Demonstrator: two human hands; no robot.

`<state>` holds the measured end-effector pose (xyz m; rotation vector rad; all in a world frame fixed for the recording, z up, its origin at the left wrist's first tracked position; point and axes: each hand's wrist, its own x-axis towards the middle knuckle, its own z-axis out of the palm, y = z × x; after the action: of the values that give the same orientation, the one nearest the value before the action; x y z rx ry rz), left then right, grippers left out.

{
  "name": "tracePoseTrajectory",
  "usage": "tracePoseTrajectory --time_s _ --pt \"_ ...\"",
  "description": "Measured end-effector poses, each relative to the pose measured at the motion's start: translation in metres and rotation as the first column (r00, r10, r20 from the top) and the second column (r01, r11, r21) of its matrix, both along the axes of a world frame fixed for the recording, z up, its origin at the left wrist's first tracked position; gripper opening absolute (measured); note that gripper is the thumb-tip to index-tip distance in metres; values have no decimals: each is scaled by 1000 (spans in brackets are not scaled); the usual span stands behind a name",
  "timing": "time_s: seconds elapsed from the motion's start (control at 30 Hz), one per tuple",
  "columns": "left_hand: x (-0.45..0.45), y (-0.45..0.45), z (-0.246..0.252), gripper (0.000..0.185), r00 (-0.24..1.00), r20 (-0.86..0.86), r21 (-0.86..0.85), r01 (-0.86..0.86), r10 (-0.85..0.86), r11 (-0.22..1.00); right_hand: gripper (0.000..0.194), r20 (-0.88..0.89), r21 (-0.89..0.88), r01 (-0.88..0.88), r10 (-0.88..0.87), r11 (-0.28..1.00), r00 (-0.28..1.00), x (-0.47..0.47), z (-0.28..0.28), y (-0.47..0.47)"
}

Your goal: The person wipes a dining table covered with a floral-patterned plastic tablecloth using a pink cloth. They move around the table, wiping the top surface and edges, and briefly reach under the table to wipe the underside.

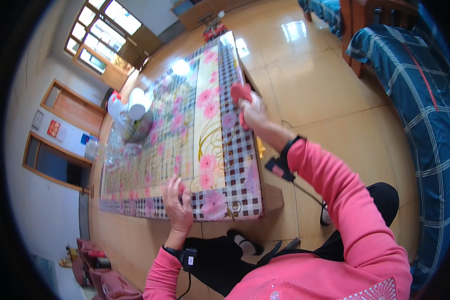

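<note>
My right hand grips a red cloth at the long right edge of a table. Part of the cloth hangs out below my fingers. A glossy cover with pink flowers and a dark check border lies over the tabletop. Near the close edge, my left hand rests on the cover, empty, with the fingers slightly apart. Each wrist wears a dark band with a small box and a cable.
Toward the table's left stand a metal bowl, a white container and a plastic bag. Clear plastic items lie beside them. A sofa with a blue plaid cover lines the right; a red toy vehicle is beyond the far end.
</note>
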<state>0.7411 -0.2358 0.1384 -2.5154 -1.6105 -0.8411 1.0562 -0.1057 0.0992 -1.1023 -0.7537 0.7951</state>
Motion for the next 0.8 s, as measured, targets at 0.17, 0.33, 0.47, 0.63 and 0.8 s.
tracePoseTrajectory --time_s 0.17,0.33,0.47,0.63,0.8 --pt "3 -2 1 37 999 -2 37 -32 32 999 24 -77 -126 -81 72 989 994 22 2 61" --pt "1 -2 -1 36 999 -4 85 -38 39 996 22 -33 -128 -54 50 990 998 20 -7 44" --pt "-1 1 -5 35 999 26 156 -28 24 987 18 -211 -99 -197 173 975 962 4 -6 -17" --pt "-4 5 -11 36 999 45 221 -35 26 975 20 -197 -86 -257 236 963 952 -26 1 -111" --pt "-7 6 -18 33 997 29 294 -74 69 953 17 -230 -94 -232 205 968 951 -55 -1 -189"
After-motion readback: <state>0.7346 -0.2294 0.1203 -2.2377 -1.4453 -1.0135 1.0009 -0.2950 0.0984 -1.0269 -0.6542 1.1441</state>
